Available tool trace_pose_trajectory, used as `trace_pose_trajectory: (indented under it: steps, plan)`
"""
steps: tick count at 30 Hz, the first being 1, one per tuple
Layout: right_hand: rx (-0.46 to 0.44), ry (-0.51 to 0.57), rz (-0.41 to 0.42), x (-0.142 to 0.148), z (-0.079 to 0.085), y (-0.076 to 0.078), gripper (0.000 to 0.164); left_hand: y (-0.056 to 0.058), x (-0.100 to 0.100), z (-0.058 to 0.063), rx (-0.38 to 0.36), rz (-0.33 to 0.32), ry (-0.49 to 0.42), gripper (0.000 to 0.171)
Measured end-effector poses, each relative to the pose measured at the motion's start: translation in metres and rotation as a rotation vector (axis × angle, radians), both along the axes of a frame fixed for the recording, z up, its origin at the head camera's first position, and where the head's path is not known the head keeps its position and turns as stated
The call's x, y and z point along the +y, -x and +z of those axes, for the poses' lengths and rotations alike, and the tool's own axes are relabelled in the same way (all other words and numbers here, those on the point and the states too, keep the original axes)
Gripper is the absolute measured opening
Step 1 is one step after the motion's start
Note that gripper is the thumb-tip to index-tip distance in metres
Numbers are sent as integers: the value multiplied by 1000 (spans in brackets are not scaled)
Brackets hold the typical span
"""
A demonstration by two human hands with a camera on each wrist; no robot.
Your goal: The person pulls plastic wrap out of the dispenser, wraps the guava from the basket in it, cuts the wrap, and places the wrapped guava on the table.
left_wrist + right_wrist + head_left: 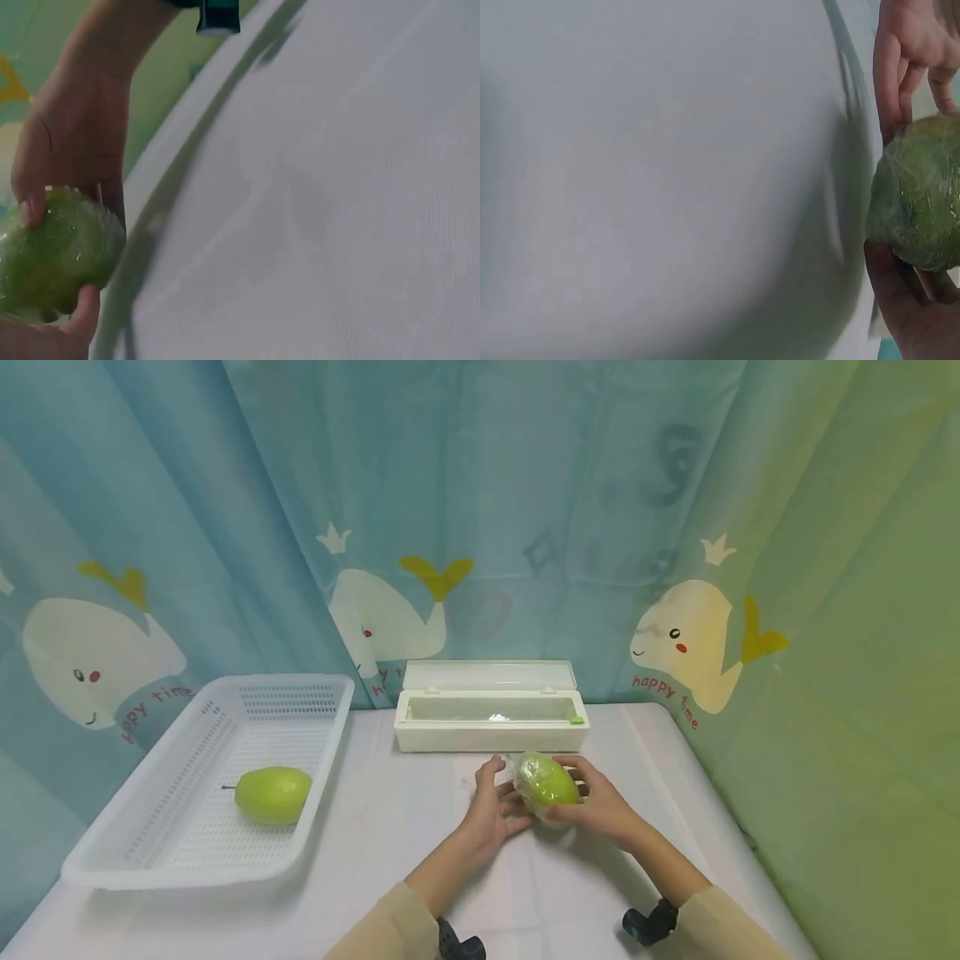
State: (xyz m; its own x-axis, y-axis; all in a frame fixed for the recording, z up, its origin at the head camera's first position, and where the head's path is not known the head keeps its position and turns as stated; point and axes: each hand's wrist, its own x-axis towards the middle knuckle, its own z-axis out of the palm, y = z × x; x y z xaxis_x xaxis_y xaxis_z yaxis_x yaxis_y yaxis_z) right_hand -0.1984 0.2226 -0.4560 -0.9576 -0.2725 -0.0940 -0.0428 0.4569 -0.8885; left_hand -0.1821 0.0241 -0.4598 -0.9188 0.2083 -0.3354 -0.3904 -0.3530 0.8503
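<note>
A green pear (551, 781) in clear plastic wrap is between both hands, low over the white table cover. My right hand (600, 802) grips its right side, thumb toward me and fingers over the far side. From the left, my left hand (491, 814) touches the wrapped pear with extended fingers, its thumb raised near the crinkled film. In the left wrist view the right hand (79, 142) reaches down onto the shiny wrapped pear (60, 251). Loose film clings around the pear (922, 195) in the right wrist view, where the left hand's (919, 45) fingers look fairly straight.
Behind the hands stands a white plastic wrap dispenser (491, 739), lid raised, with a green slider (577, 721). At left, a white perforated basket (187, 881) holds an unwrapped pear (273, 795) with a stem. Whale-print curtains (487, 510) hang along the table's back and right.
</note>
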Motion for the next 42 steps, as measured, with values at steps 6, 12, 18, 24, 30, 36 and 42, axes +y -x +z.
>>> trace_pose_trajectory:
  steps: [6, 12, 18, 24, 30, 36, 42]
  plan:
    - [-43, 41, -59, 20, 5, -2, 77, -8, 12, 13, 9, -87, -14, 67]
    - [-78, 55, -79, 39, 10, -6, 80, -6, 25, 20, 50, -163, 8, 63]
    - [-136, 57, -146, 61, 13, -7, 84, 2, 41, 19, 55, -223, -22, 64]
    - [-190, 113, -227, 78, 16, -5, 81, 16, 62, 13, 68, -272, -90, 62]
    - [-240, 145, -271, 92, 12, -3, 86, 28, 78, 8, 21, -269, -182, 53]
    - [-257, 176, -312, 104, 7, 1, 86, 35, 95, 3, -12, -255, -236, 55]
    - [-234, 160, -317, 107, 6, 2, 86, 36, 105, -7, -11, -235, -265, 56]
